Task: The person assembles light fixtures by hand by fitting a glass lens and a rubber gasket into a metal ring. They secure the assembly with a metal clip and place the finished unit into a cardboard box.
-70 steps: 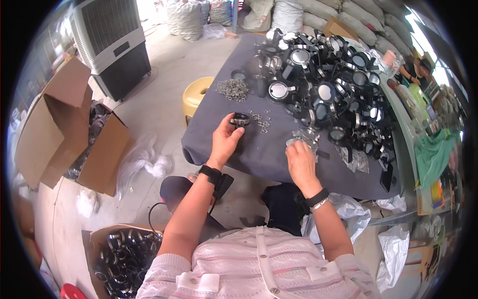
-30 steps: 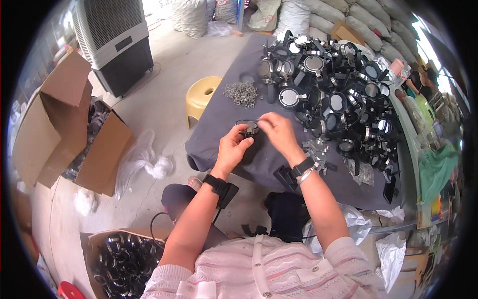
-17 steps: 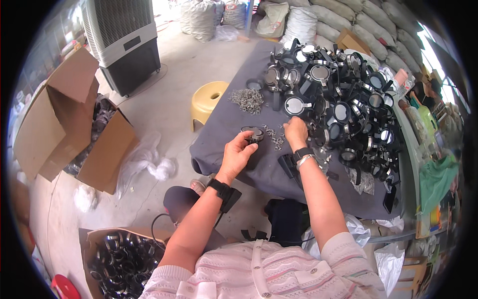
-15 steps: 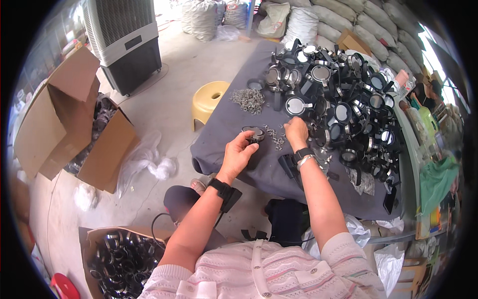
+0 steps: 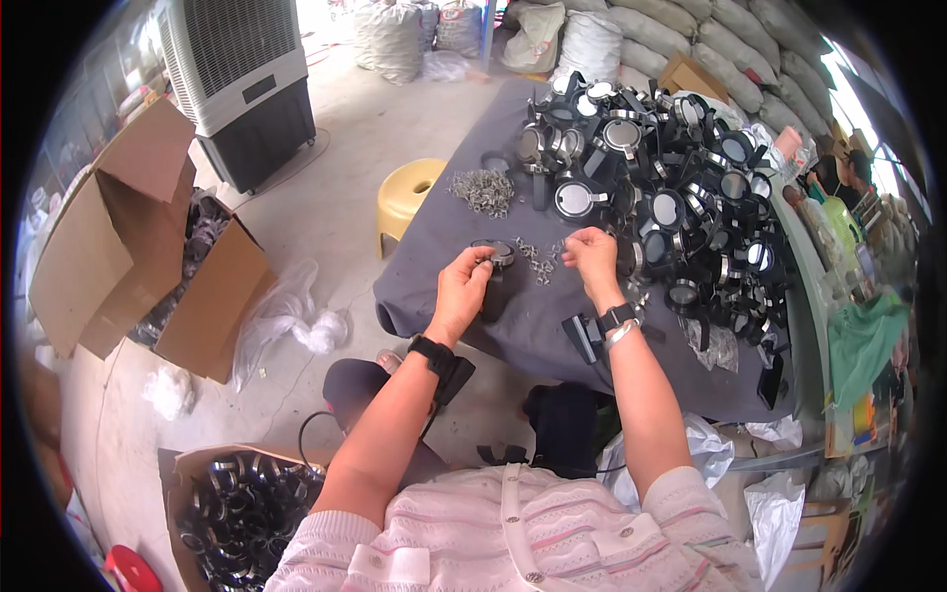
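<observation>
My left hand (image 5: 461,291) is closed on a round black lid-like part (image 5: 501,253) with a metallic top and a black handle hanging toward me. It rests on the dark grey cloth of the table (image 5: 424,281). My right hand (image 5: 594,259) is pinched just to its right; what its fingertips hold, if anything, is too small to make out. Between the two hands lies a loose scatter of small metal clips (image 5: 538,261). A larger heap of similar clips (image 5: 482,192) sits farther off, beyond my left hand.
A big pile of black-handled round parts (image 5: 666,209) covers the table's right side. A black block-like object (image 5: 582,338) lies by my right wrist, a dark phone-like slab (image 5: 771,383) near the right edge. Left stand a yellow stool (image 5: 400,197), an open carton (image 5: 212,316) and an air cooler (image 5: 247,89).
My right hand has lifted slightly away from the table top and turned, its fingers now pointing left toward the clips. My left hand stays on the round part with little shift.
</observation>
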`<state>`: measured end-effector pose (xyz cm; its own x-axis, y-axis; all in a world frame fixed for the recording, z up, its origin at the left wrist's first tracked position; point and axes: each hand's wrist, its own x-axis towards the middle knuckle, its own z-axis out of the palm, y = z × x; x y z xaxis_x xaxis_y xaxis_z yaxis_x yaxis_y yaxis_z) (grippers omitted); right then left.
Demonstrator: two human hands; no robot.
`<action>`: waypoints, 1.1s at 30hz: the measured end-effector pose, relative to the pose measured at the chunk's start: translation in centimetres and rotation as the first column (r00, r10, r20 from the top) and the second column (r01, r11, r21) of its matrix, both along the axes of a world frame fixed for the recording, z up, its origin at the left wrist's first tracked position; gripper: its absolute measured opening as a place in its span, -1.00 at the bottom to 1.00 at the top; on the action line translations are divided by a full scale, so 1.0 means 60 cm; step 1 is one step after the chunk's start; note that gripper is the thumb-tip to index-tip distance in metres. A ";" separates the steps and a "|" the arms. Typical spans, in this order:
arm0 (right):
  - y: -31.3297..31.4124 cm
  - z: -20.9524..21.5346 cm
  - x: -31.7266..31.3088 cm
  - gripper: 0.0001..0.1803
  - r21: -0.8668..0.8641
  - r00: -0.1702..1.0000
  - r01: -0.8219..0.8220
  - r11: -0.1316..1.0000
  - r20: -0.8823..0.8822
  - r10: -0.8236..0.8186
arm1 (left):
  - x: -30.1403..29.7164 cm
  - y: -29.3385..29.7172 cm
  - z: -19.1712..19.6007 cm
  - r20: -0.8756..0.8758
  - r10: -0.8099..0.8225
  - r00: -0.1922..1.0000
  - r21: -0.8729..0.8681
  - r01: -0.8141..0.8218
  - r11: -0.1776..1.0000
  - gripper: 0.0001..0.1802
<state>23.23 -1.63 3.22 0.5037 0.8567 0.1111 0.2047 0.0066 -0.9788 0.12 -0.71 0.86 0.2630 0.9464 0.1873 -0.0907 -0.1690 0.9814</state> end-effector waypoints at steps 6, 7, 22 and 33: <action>-0.027 0.002 -0.012 -0.94 0.078 0.791 0.053 0.996 -0.611 0.006 | -0.002 -0.002 0.007 0.024 -0.022 0.999 -0.054 0.023 0.998 -0.78; -0.027 -0.003 -0.016 -0.94 0.055 0.778 0.087 0.995 -0.628 -0.033 | 0.000 -0.004 0.010 0.031 -0.021 0.999 -0.077 0.024 0.997 -0.78; -0.060 0.022 -0.156 -0.92 0.368 0.789 -0.348 0.862 0.612 0.058 | -0.003 -0.001 0.002 0.027 -0.004 1.000 -0.028 0.005 1.000 -0.80; -0.049 0.009 -0.162 -0.89 0.382 0.573 -0.405 0.831 0.814 -0.095 | -0.003 0.001 0.003 -0.007 -0.007 1.000 -0.014 0.007 1.000 -0.78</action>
